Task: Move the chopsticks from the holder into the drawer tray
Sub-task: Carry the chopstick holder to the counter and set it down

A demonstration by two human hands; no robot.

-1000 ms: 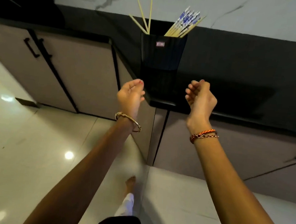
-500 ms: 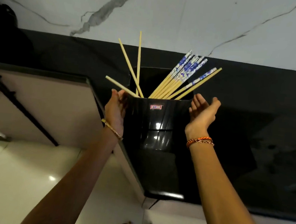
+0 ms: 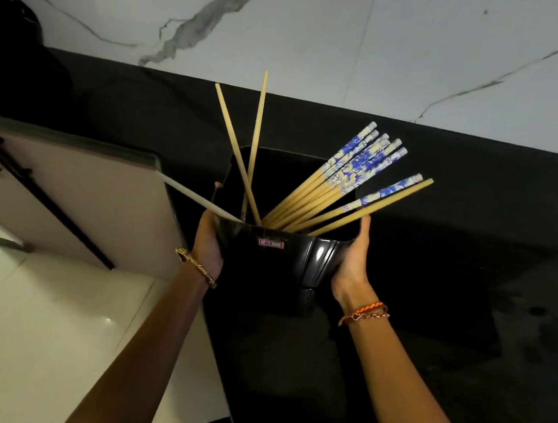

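Black and glossy, the holder [image 3: 282,263] stands on the dark desk [image 3: 451,298] near its front corner, with a small red label on the side facing the camera. Chopsticks [image 3: 327,195] fill it: a bundle with blue-and-white patterned tops leans to the right, a plain wooden one lies beside that bundle, two plain ones rise near upright on the left, and one pale stick tips far out over the left rim. The left hand [image 3: 209,242] presses flat against the holder's left wall, fingers reaching up to the rim, a gold bangle [image 3: 196,266] on the wrist. The right hand [image 3: 352,257] cups the right wall the same way, with orange and brown threads [image 3: 365,313] tied at the wrist. Both hands clasp the holder between them. Behind the desk rises a white marble wall [image 3: 391,51] with grey veins; cabinet doors [image 3: 65,195] and a pale floor [image 3: 35,323] lie to the left.
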